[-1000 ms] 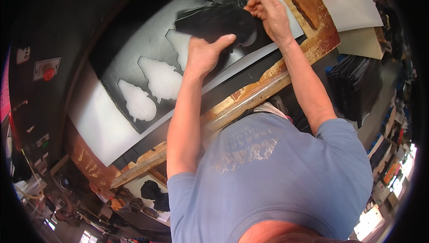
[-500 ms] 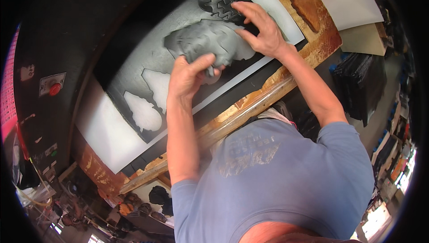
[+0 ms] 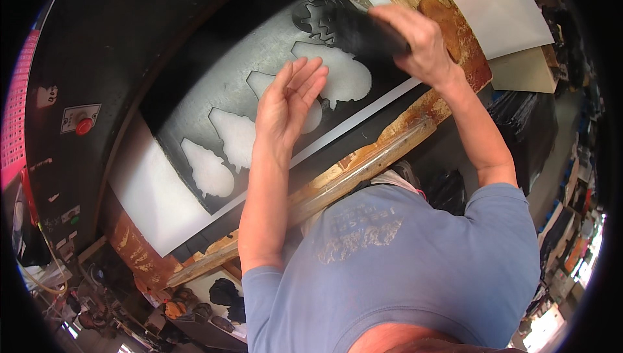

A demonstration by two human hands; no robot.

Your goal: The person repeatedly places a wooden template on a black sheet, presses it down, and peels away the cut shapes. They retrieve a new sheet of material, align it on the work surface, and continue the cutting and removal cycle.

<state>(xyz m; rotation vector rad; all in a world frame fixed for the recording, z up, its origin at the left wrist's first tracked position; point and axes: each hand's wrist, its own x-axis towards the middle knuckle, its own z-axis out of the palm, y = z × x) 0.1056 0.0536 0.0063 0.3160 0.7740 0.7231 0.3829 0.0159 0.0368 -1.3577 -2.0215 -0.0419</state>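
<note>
A dark grey sheet (image 3: 224,84) lies on a white board (image 3: 149,197), which shows through a row of several cut-out shapes. My left hand (image 3: 289,103) is held over these cut-outs, palm turned up, fingers stretched out and empty. Past the largest cut-out (image 3: 347,74), my right hand (image 3: 422,45) is closed on a dark, blurred piece (image 3: 391,36) whose kind I cannot make out. Close to it, on the far part of the sheet, is a round black shape with zigzag outlines (image 3: 315,21).
A worn wooden table edge (image 3: 363,165) runs in front of me. A black machine body with a red button (image 3: 84,126) stands at left. A brown flat piece (image 3: 441,19) lies on the wood at far right, with white sheets (image 3: 503,12) beyond it.
The crumpled grey piece has left my left hand, which has opened, and the cut-outs beneath are uncovered. My right hand has moved right and closed on a dark piece.
</note>
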